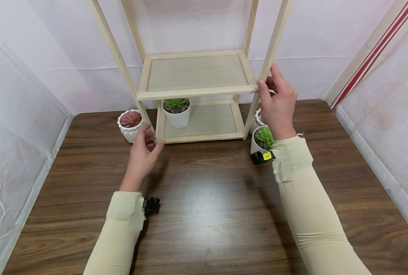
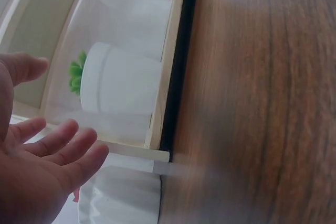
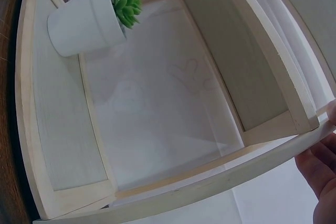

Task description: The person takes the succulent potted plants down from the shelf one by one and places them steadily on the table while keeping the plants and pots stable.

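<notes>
A light wooden shelf rack (image 1: 204,92) stands at the back of the table. On its lowest board sits a white pot with a green succulent (image 1: 176,112). My right hand (image 1: 280,103) grips the rack's front right post at the middle shelf, thumb in front and fingers curled behind. Beside the lower left post is my left hand (image 1: 142,154), its fingers spread and loosely bent, holding nothing. The left wrist view shows its fingers (image 2: 79,163) apart in front of the rack. A fluted white pot with a red succulent (image 1: 129,121) stands just beyond that hand.
Right of the rack, a pot with a green succulent (image 1: 261,139) stands in front of another white pot (image 1: 257,118), both partly hidden by my right arm. White sheeting (image 1: 197,23) hangs behind the brown wooden table (image 1: 204,214), with more along both sides.
</notes>
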Demonstrator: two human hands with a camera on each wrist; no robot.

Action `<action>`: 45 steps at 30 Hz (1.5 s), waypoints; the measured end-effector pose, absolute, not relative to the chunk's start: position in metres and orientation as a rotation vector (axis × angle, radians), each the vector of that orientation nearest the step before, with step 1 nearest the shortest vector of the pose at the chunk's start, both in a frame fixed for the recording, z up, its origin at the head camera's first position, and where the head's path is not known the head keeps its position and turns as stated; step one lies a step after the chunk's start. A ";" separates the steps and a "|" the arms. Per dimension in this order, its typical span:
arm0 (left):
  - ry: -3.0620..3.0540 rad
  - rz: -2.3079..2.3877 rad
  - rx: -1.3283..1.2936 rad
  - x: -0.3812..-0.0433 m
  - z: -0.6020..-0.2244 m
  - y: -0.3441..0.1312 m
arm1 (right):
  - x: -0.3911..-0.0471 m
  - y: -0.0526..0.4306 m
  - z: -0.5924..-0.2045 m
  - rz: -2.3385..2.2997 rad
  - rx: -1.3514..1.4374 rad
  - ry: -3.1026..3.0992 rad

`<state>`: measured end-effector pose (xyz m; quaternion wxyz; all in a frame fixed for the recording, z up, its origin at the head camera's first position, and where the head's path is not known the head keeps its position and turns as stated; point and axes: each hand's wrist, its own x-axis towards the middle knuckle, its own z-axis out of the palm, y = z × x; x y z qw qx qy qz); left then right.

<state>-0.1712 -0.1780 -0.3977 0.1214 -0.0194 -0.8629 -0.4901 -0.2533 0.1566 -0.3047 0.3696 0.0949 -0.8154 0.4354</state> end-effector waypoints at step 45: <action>-2.642 -1.489 -0.158 -0.203 -0.399 -0.155 | -0.248 0.155 -0.303 1.125 0.263 -2.090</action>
